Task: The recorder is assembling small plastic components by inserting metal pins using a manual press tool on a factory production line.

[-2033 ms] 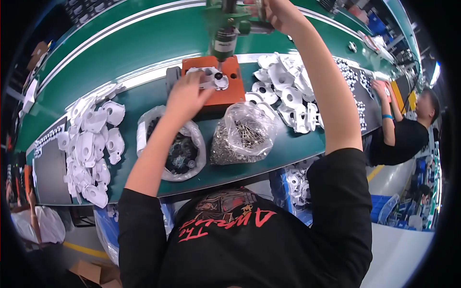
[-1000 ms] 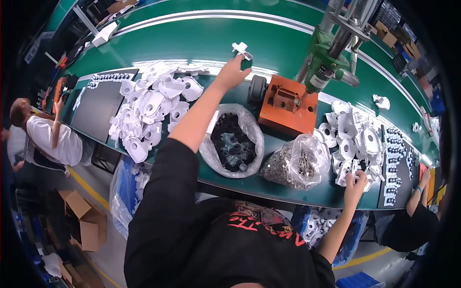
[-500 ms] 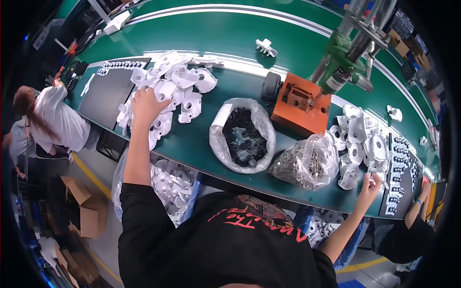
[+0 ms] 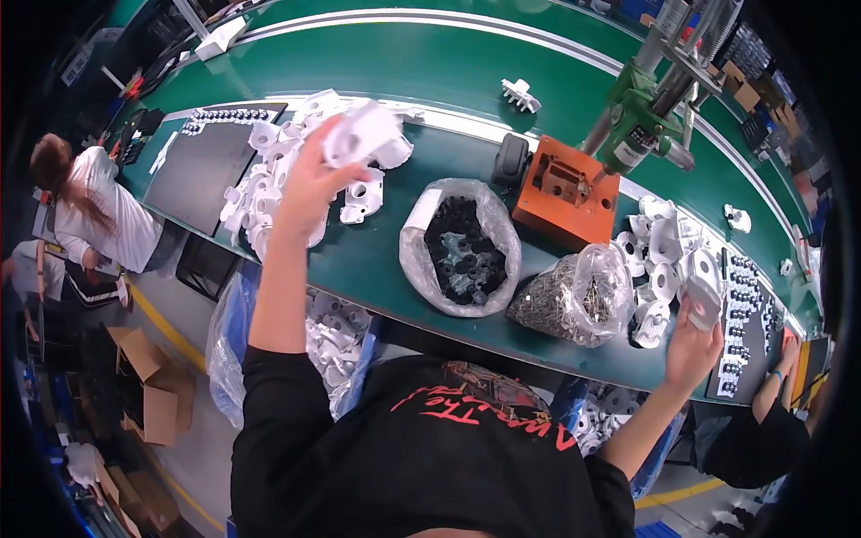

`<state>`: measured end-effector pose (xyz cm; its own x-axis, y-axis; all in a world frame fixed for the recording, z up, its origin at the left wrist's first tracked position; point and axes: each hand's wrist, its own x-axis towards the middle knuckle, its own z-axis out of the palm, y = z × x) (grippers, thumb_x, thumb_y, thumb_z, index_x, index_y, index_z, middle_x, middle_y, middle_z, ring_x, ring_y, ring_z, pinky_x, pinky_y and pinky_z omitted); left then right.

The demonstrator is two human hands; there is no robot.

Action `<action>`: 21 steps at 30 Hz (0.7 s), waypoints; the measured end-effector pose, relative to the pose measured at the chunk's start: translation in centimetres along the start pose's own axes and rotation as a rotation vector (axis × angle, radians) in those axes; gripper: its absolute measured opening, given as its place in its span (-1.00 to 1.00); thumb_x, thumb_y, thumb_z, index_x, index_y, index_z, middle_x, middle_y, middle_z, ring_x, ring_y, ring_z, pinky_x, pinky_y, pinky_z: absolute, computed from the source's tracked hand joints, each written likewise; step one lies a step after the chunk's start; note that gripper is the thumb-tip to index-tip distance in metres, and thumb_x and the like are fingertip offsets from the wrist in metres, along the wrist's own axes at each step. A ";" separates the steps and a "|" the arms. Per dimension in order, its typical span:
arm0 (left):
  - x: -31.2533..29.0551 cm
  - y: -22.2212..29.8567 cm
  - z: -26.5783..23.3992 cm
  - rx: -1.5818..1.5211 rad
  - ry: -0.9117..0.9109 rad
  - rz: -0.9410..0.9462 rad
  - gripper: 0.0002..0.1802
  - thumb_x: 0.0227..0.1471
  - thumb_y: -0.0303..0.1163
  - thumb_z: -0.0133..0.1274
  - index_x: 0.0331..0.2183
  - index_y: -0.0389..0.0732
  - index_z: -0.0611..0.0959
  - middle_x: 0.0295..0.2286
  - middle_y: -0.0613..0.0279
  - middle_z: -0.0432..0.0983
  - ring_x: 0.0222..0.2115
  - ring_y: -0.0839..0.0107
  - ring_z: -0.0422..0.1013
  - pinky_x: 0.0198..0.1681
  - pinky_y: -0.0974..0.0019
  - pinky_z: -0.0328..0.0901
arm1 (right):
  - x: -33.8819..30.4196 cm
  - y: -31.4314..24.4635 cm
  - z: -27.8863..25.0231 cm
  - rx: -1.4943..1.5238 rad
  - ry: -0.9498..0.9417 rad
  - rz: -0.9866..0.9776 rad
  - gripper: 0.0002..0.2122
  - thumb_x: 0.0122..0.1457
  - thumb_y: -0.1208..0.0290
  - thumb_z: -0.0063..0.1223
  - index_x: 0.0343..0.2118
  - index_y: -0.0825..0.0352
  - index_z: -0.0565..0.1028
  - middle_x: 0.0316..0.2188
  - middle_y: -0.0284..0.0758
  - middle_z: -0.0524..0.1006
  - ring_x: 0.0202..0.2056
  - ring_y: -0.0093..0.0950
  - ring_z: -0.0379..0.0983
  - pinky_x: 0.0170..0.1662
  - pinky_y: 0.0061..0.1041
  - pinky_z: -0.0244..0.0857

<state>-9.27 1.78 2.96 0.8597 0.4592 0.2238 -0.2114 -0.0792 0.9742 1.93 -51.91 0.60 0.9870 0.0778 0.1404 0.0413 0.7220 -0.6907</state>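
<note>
Head: right hand [image 4: 693, 351] near table edge [image 4: 574, 368]

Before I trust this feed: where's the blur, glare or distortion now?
Head view: blur smears the white plastic housing in the left hand; glare whitens the metal rail; fisheye bends the edges of the green workbench; the picture's rim goes black.

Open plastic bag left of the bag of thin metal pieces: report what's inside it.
Inside the open plastic bag lie small black parts, with bluish patches among them that I cannot identify. The top layer hides whatever lies beneath.
</note>
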 end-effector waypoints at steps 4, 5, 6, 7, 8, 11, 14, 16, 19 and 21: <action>-1.2 -0.6 5.1 -0.452 -0.348 0.015 -0.41 -0.02 -0.57 0.07 0.07 -0.32 0.28 -0.11 0.03 0.38 -0.25 0.33 0.44 -0.19 0.29 0.37 | 2.3 3.3 -1.4 0.276 -0.151 0.199 -0.59 0.18 0.34 -0.12 0.04 0.48 0.24 0.09 0.07 0.19 0.15 -0.11 0.12 0.25 -0.25 -0.03; -1.4 -0.6 6.0 -0.439 -0.426 -0.053 -0.52 0.00 -0.56 0.05 0.00 -0.32 0.36 -0.10 0.04 0.38 -0.26 0.35 0.44 -0.17 0.31 0.36 | 2.5 3.8 -1.1 0.274 -0.153 0.197 -0.59 0.18 0.34 -0.12 0.04 0.48 0.24 0.09 0.07 0.19 0.15 -0.11 0.12 0.25 -0.25 -0.03; -1.6 -0.6 7.4 -0.450 -0.463 -0.078 -0.60 0.01 -0.57 0.02 -0.06 -0.32 0.39 -0.13 0.09 0.39 -0.26 0.39 0.42 -0.16 0.31 0.35 | 2.3 4.8 0.6 0.232 -0.203 0.183 -0.59 0.14 0.39 -0.08 0.02 0.46 0.24 0.09 0.07 0.19 0.14 -0.09 0.13 0.21 -0.26 0.05; -1.8 -0.7 8.6 -0.462 -0.494 -0.093 -0.62 0.02 -0.58 0.01 -0.07 -0.32 0.39 -0.15 0.11 0.39 -0.25 0.42 0.41 -0.16 0.34 0.34 | 1.9 5.6 2.3 0.187 -0.248 0.165 -0.59 0.10 0.43 -0.04 0.01 0.43 0.25 0.08 0.07 0.19 0.13 -0.07 0.15 0.18 -0.27 0.12; -2.1 -0.8 9.7 -0.474 -0.523 -0.108 -0.64 0.03 -0.59 -0.01 -0.08 -0.32 0.39 -0.17 0.14 0.39 -0.24 0.45 0.40 -0.15 0.36 0.33 | 1.7 5.8 4.3 0.183 -0.245 0.161 -0.59 0.10 0.43 -0.04 0.01 0.43 0.25 0.08 0.07 0.19 0.13 -0.07 0.15 0.18 -0.27 0.12; -2.9 0.1 12.2 -0.387 -0.483 -0.043 -0.69 0.05 -0.63 -0.11 -0.10 -0.29 0.40 -0.22 0.19 0.38 -0.24 0.54 0.38 -0.16 0.46 0.29 | 1.4 4.9 9.2 -0.192 -0.297 0.133 -0.55 -0.06 0.61 -0.03 -0.03 0.35 0.23 0.06 0.04 0.20 0.11 -0.13 0.19 0.18 -0.22 0.09; -3.0 -0.1 13.6 -0.335 -0.457 -0.073 -0.70 0.06 -0.65 -0.13 -0.11 -0.29 0.40 -0.25 0.24 0.39 -0.26 0.59 0.36 -0.22 0.49 0.29 | 1.2 4.8 11.7 -0.423 -0.230 -0.006 -0.42 -0.14 0.63 0.04 0.03 0.28 0.17 0.05 -0.08 0.23 -0.05 -0.34 0.27 0.12 -0.42 0.09; -3.1 0.3 14.0 -0.262 -0.469 -0.076 -0.72 0.08 -0.62 -0.16 -0.11 -0.29 0.41 -0.28 0.28 0.39 -0.31 0.63 0.35 -0.28 0.52 0.29 | 1.4 4.6 13.4 -0.410 -0.343 0.035 -0.41 -0.14 0.64 0.12 0.03 0.26 0.20 -0.03 -0.13 0.31 -0.10 -0.45 0.31 -0.02 -0.47 0.21; -3.2 0.8 14.4 -0.253 -0.465 -0.113 -0.75 0.13 -0.53 -0.18 -0.12 -0.24 0.42 -0.34 0.32 0.37 -0.40 0.71 0.30 -0.38 0.59 0.24 | 1.3 5.2 16.0 -0.376 -0.418 0.119 -0.39 -0.11 0.63 0.09 0.08 0.30 0.16 -0.02 -0.08 0.34 -0.11 -0.43 0.38 -0.06 -0.52 0.28; -3.3 1.5 14.6 -0.216 -0.477 -0.118 -0.75 0.12 -0.54 -0.18 -0.12 -0.24 0.42 -0.35 0.32 0.37 -0.41 0.72 0.29 -0.40 0.60 0.22 | 1.4 5.8 16.7 -0.488 -0.517 0.087 -0.41 -0.07 0.63 0.08 0.08 0.33 0.16 -0.03 -0.10 0.36 -0.10 -0.45 0.39 -0.06 -0.54 0.31</action>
<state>-5.65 -12.75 4.13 0.9886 -0.0026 0.1506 -0.1483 0.1559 0.9766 0.98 -36.14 8.66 0.7950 0.5243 0.3050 0.1494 0.3180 -0.9362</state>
